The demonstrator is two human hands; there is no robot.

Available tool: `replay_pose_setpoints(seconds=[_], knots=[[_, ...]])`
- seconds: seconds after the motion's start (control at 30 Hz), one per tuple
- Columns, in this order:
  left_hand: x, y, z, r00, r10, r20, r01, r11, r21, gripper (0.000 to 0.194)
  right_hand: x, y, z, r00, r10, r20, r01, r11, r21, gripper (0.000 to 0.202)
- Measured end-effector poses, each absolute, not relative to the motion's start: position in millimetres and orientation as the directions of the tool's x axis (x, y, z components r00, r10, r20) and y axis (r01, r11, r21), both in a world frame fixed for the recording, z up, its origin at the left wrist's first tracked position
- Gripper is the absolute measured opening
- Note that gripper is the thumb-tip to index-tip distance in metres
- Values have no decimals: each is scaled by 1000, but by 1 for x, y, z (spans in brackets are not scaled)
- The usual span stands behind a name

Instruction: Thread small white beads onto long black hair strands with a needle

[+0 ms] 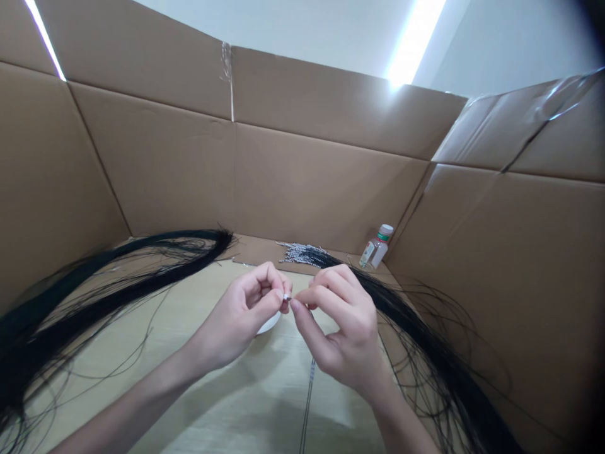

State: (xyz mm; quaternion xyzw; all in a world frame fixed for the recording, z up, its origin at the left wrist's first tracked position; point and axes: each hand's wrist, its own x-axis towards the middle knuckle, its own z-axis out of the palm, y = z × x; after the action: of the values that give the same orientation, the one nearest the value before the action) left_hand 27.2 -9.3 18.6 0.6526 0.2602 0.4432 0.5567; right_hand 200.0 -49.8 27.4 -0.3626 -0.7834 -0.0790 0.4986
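My left hand [253,309] is closed in a pinch around a small white bead [286,297]. Just to its right, my right hand [343,315] pinches the tip of a thin black cord [307,410], close against the bead. The cord runs down below my right hand toward the front of the table, and a few small pale beads [312,370] sit on it. Under my left fingers a white round dish [270,323] shows in part; its contents are hidden by the hands.
A thick bundle of black cords [123,290] lies at left. Another black bundle [425,334], its far end strung with silvery beads [305,253], curves along the right. A clear bottle [377,248] with a white cap leans at the back right. Cardboard walls [321,183] surround the pale tabletop [227,403].
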Motion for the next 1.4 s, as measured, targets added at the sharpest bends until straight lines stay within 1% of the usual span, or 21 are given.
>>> replay_pose_setpoints(seconds=[0.2,0.33,0.47,0.6,0.67,0.83,0.97,1.13,1.2,1.27,1.4], knots=[[26,-10,19,481,834,269,-114,-245,963,24,199,-49,26,-275,467,840,649,735,-196,19],[27,-11,19,457,839,296,-127,-268,955,21,199,-50,27,-249,507,825,623,736,-265,20],[27,-11,18,442,835,327,-124,-304,945,20,202,-51,30,-255,572,779,590,731,-343,19],[25,-12,17,423,828,367,-86,-367,926,18,203,-51,29,-268,602,752,601,714,-358,19],[24,-13,16,411,823,391,-74,-398,914,17,203,-50,28,-271,588,762,616,714,-332,18],[23,-14,16,387,820,422,-5,-456,890,17,202,-50,26,-302,519,800,653,724,-222,17],[22,-14,17,398,818,416,9,-457,890,16,202,-49,28,-337,468,817,647,746,-160,18],[21,-14,19,429,808,404,-1,-446,895,17,203,-45,25,-387,354,852,654,756,-17,19],[20,-12,18,436,806,401,-21,-436,900,18,203,-45,24,-402,338,851,649,761,4,18],[21,-11,17,434,802,410,-55,-431,901,18,202,-45,24,-386,356,851,643,765,-28,17],[24,-12,15,370,817,442,-126,-427,895,14,201,-45,26,-301,404,864,612,777,-150,16]])
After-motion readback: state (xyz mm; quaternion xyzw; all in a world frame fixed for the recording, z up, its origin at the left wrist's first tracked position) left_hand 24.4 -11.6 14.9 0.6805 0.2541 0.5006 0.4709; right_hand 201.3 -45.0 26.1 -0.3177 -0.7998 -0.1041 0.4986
